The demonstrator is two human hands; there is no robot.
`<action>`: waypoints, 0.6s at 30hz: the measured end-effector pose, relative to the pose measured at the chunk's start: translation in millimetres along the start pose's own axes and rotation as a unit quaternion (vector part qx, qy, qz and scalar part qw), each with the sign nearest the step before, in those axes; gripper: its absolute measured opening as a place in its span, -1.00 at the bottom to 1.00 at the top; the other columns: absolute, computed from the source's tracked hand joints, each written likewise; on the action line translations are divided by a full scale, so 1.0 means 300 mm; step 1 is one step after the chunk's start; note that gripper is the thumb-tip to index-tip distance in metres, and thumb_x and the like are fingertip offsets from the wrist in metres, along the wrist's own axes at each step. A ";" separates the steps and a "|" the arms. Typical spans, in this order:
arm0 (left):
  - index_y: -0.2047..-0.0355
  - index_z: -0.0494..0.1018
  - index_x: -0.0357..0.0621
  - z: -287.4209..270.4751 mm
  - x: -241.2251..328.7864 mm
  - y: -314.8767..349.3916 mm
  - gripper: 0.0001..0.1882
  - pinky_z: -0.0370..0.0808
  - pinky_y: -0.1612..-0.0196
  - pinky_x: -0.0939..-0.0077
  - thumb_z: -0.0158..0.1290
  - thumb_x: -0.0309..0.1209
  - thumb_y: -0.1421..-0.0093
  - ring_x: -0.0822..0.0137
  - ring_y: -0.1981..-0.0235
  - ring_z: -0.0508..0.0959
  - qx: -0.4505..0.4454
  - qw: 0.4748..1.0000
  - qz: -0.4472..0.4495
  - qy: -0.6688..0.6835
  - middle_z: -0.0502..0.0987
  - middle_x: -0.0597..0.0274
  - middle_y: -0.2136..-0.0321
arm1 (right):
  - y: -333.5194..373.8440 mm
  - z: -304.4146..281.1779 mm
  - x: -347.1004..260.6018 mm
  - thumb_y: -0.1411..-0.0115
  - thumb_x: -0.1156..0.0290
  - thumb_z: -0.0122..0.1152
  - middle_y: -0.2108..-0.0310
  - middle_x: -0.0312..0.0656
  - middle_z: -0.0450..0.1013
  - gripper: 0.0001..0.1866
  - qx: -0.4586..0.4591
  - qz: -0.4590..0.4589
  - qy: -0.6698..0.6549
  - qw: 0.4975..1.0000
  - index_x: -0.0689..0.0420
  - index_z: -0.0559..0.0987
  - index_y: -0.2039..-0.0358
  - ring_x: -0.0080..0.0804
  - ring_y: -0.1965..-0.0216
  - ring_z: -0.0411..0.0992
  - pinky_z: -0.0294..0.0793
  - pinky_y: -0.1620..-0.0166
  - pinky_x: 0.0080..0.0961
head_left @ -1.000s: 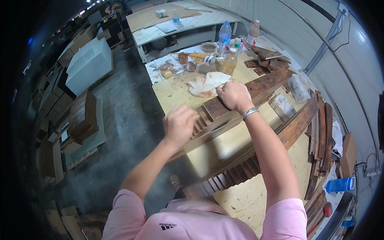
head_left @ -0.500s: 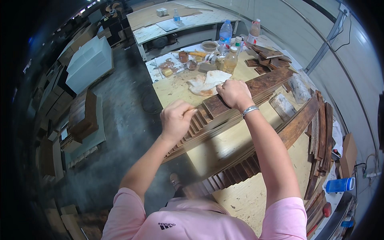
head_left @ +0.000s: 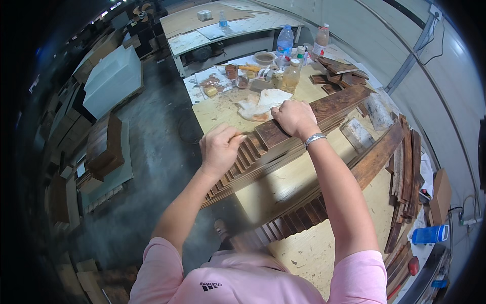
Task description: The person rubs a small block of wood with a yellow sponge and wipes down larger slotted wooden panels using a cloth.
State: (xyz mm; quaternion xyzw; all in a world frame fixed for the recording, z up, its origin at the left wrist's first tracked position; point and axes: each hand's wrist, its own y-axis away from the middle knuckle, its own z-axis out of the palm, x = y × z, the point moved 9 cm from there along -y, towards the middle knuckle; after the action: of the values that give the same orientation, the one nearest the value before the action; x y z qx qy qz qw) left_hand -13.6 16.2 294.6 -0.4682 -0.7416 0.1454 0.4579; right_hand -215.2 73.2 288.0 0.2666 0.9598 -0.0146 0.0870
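My right hand (head_left: 294, 119) lies over the top dark brown wooden plank (head_left: 329, 104), its fingers curled round the far edge. The plank rests on a stack whose ends are stepped like a staircase (head_left: 237, 164). Just left of the plank's end, my left hand (head_left: 220, 149) is closed in a pinch over these steps. Whatever the left fingers hold, if anything, is too small or hidden to make out. A stained white cloth (head_left: 263, 105) lies on the table right beyond my right hand.
A second stepped row of planks (head_left: 298, 220) lies nearer me. Bottles (head_left: 291, 76), cups and a bowl (head_left: 264, 58) stand at the back of the table. Loose wood pieces (head_left: 341, 73) are piled back right, longer strips (head_left: 405, 172) at the right. Stained white blocks (head_left: 357, 135) sit between.
Both hands have shifted very slightly to the left, the left one a little more. Their grips look the same.
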 end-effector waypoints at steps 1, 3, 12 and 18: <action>0.49 0.58 -0.06 -0.007 0.016 0.009 -0.92 0.47 0.41 0.23 0.28 -0.43 -0.01 0.10 0.46 0.56 0.002 1.000 0.015 -0.019 0.49 0.20 0.54 | 0.001 0.001 0.003 -0.30 0.03 -0.11 0.24 0.13 0.61 -0.44 0.005 0.001 -0.002 1.000 0.26 0.70 0.33 0.01 0.11 0.57 0.38 -0.13 -0.19; 0.49 0.58 -0.09 0.000 0.090 0.041 -0.91 0.47 0.41 0.24 0.28 -0.42 -0.02 0.07 0.47 0.56 -0.033 0.998 0.055 -0.003 0.52 0.18 0.53 | 0.003 0.001 0.006 -0.30 0.03 -0.11 0.24 0.13 0.61 -0.44 0.013 0.002 -0.004 1.000 0.27 0.70 0.33 0.01 0.12 0.57 0.37 -0.15 -0.19; 0.49 0.59 -0.09 0.015 0.044 0.041 -0.92 0.48 0.42 0.27 0.27 -0.41 -0.04 0.08 0.47 0.57 -0.032 0.999 0.036 0.007 0.55 0.17 0.52 | 0.004 0.003 0.005 -0.30 0.03 -0.12 0.25 0.14 0.61 -0.43 0.004 0.005 -0.005 1.000 0.26 0.70 0.33 0.02 0.12 0.57 0.35 -0.16 -0.19; 0.49 0.60 -0.08 -0.009 0.007 0.052 -0.93 0.49 0.41 0.28 0.28 -0.47 0.00 0.09 0.48 0.58 -0.034 0.999 0.013 0.016 0.55 0.18 0.51 | 0.007 0.005 0.006 -0.31 0.03 -0.13 0.24 0.13 0.61 -0.43 0.002 0.007 -0.002 1.000 0.27 0.70 0.31 0.02 0.13 0.57 0.35 -0.16 -0.19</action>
State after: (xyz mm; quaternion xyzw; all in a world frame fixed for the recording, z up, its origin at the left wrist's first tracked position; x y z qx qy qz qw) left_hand -3.0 25.3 287.2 -0.4953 -0.7324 0.1188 0.4518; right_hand -215.5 75.9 286.3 0.2735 0.9576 -0.0165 0.0886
